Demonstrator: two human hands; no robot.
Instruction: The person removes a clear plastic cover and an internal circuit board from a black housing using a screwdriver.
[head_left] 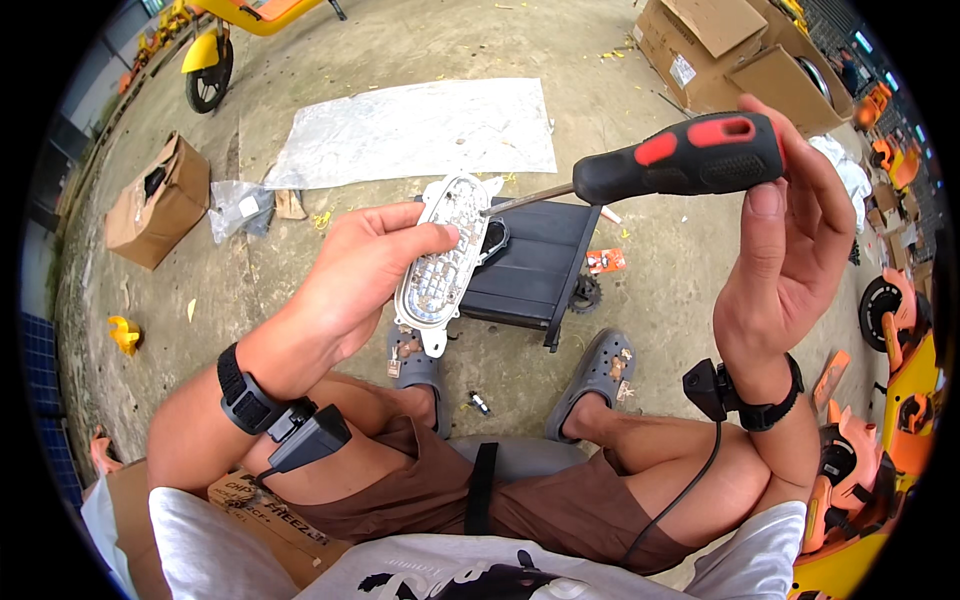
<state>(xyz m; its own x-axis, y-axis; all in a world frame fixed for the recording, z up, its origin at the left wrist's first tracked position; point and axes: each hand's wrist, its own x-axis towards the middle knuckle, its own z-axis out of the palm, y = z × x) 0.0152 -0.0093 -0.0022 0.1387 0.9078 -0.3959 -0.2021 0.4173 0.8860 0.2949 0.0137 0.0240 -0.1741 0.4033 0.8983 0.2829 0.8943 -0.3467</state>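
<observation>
Pinched between the thumb and fingers of my left hand (345, 275) is an oval silver metal cover (435, 290), dirty, with a raised grid on its face and small lugs round its rim. My right hand (785, 245) grips the butt of a black and red screwdriver (680, 160), thumb below and fingers behind. The screwdriver's shaft points left, and its tip meets the cover's upper right part; whether it presses on it I cannot tell. Just behind the cover, a black ringed part (493, 240) lies on a low black stool (530, 265).
A white plastic sheet (415, 130) covers floor beyond the stool. Cardboard boxes stand at left (160, 200) and far right (700, 50). A gear-like sprocket (585, 294) and an orange packet (606, 261) lie right of the stool. Yellow and orange vehicle parts (905, 400) crowd the right side.
</observation>
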